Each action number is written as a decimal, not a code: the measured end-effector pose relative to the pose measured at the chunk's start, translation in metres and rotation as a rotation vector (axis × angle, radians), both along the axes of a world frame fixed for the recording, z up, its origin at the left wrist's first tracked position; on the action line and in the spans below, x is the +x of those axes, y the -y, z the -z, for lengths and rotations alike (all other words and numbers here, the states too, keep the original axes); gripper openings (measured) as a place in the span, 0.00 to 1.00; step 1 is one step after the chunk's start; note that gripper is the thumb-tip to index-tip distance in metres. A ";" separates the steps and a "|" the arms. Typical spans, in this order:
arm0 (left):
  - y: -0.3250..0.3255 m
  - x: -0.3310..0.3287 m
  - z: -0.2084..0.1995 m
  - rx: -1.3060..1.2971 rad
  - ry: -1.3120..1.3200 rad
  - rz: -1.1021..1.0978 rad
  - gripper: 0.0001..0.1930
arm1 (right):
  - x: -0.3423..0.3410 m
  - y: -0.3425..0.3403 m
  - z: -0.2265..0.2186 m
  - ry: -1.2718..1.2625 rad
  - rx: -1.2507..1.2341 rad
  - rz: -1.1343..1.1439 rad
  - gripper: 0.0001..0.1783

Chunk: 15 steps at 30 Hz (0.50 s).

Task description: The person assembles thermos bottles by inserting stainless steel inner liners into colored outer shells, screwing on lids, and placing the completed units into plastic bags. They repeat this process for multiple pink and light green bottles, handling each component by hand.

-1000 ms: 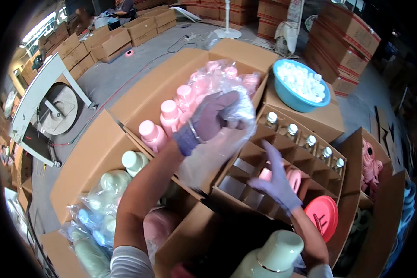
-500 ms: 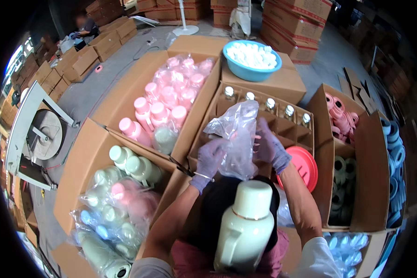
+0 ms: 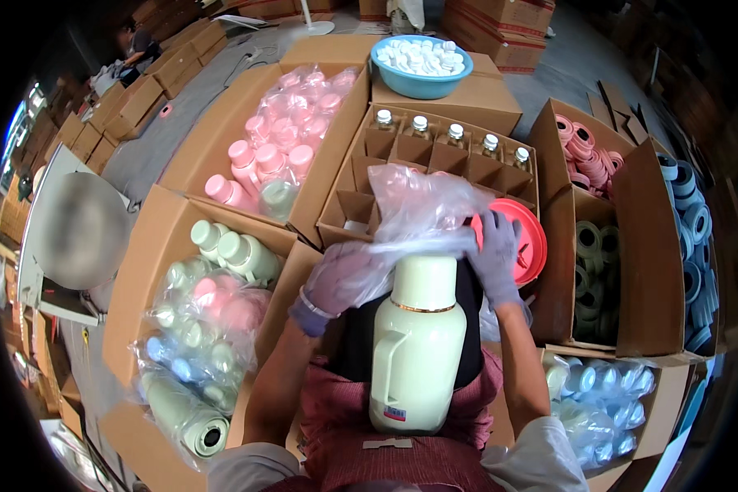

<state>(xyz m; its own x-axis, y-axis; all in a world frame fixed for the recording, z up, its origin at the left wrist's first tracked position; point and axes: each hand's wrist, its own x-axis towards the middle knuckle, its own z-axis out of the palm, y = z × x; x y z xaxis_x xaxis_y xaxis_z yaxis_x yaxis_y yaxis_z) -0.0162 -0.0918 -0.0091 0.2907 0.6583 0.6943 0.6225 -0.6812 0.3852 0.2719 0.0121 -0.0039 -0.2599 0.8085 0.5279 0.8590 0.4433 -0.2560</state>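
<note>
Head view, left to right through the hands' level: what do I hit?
Uncovered mint-green jugs in a carton → left hand → large mint-green flask with a gold-coloured band → right hand → green ring-shaped parts → blue ring-shaped parts.

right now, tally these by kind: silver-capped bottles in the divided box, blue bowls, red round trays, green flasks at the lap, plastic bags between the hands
Silver-capped bottles: 5
Blue bowl: 1
Red round tray: 1
Green flask: 1
Plastic bag: 1
Total: 9
</note>
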 end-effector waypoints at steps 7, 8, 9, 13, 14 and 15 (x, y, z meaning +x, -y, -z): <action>0.097 0.020 -0.102 -1.128 0.441 1.039 0.11 | 0.026 0.159 -0.001 -0.296 -0.162 -0.086 0.23; 0.103 0.023 -0.110 -1.107 0.368 1.053 0.12 | 0.034 0.173 -0.008 -0.271 -0.264 -0.092 0.30; 0.110 0.023 -0.110 -1.124 0.290 1.024 0.12 | 0.046 0.180 0.004 -0.303 -0.340 -0.132 0.29; 0.120 0.000 -0.068 -1.204 -0.096 0.802 0.15 | 0.038 0.206 -0.004 -0.328 -0.435 -0.291 0.29; 0.131 -0.012 -0.061 -1.220 -0.179 0.681 0.15 | 0.029 0.207 0.000 -0.337 -0.484 -0.368 0.29; 0.127 -0.021 -0.046 -1.156 -0.242 0.620 0.16 | 0.024 0.208 0.001 -0.303 -0.506 -0.390 0.30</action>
